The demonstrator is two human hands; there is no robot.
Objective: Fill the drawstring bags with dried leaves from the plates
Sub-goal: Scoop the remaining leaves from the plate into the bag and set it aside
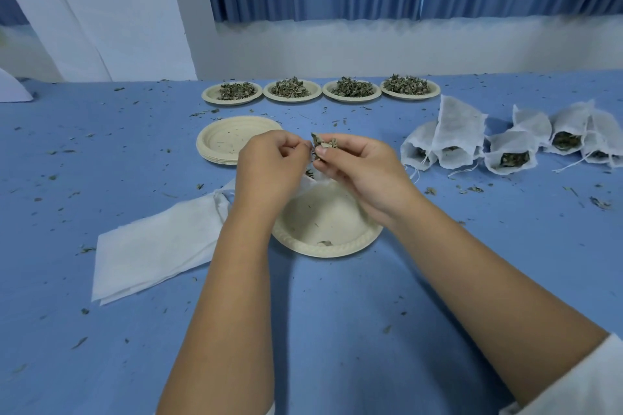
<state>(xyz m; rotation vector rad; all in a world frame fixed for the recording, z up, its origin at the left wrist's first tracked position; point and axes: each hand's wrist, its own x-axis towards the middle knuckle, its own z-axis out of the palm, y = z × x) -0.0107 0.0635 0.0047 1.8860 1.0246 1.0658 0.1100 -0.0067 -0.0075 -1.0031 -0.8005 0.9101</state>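
Observation:
My right hand (357,167) pinches a clump of dried leaves (323,142) above a nearly bare paper plate (333,246). My left hand (269,165), fingers curled, holds the mouth of a white drawstring bag (312,183), most of it hidden beneath both hands. The two hands almost touch at the fingertips. Several plates heaped with dried leaves (292,89) line the far side of the table. Several filled bags (512,153) lie at the right.
A stack of bare plates (232,136) sits behind my left hand. Flat unfilled white bags (158,246) lie at the left. Leaf crumbs are scattered over the blue tablecloth (337,330). A white wall and blue curtain stand behind the table.

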